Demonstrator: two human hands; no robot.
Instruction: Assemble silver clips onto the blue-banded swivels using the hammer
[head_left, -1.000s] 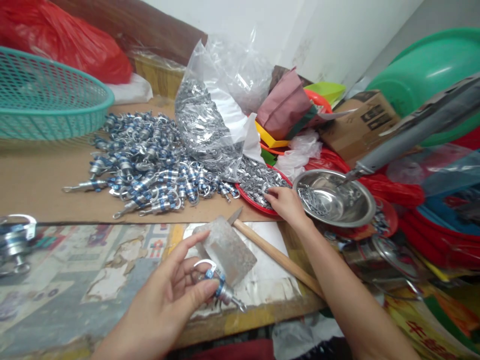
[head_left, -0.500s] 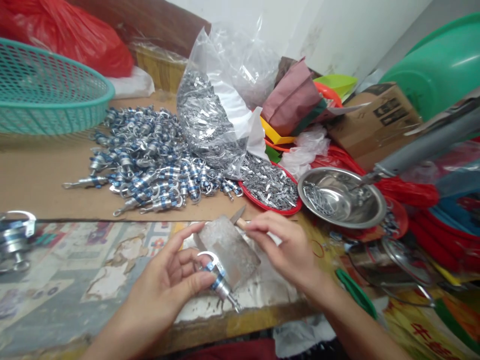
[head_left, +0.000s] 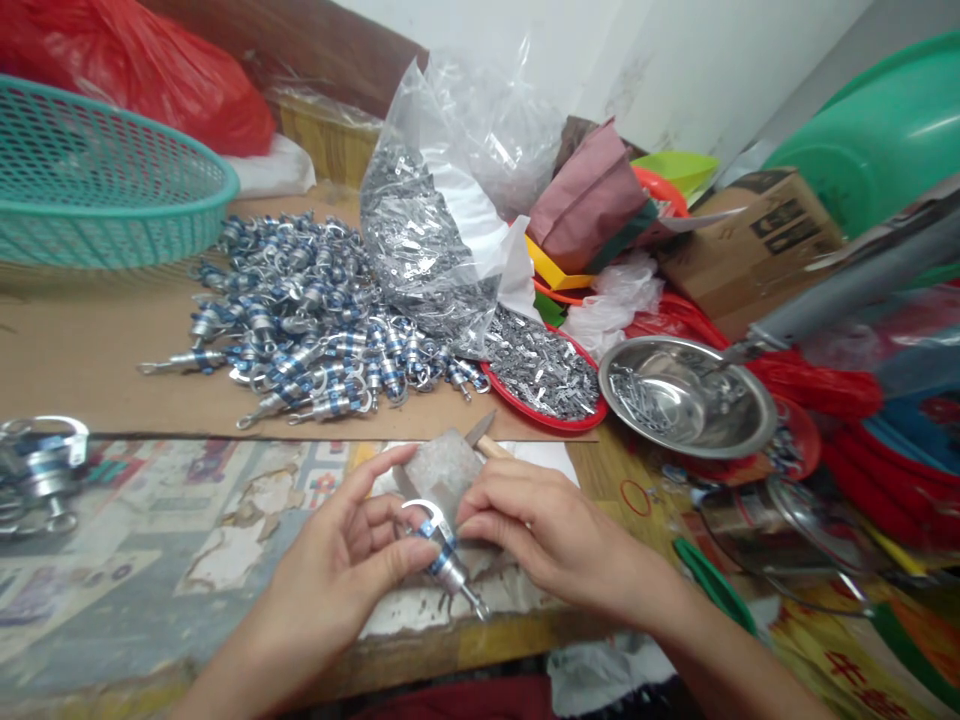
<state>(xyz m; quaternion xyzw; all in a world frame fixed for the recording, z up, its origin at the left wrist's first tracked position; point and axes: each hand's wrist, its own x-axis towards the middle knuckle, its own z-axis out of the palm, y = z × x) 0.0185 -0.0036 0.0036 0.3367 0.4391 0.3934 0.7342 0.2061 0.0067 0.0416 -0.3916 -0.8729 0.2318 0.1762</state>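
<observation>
red 牛 on yellow bag (head_left: 799, 634), unreadable marks on carton (head_left: 731, 245)

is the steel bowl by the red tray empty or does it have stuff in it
Not empty: small metal parts lie inside the steel bowl.

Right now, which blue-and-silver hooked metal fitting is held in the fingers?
The hooked fitting pinched by the left hand, beside the grey block; the other fittings lie heaped on brown cardboard or near the picture's left edge.
</observation>
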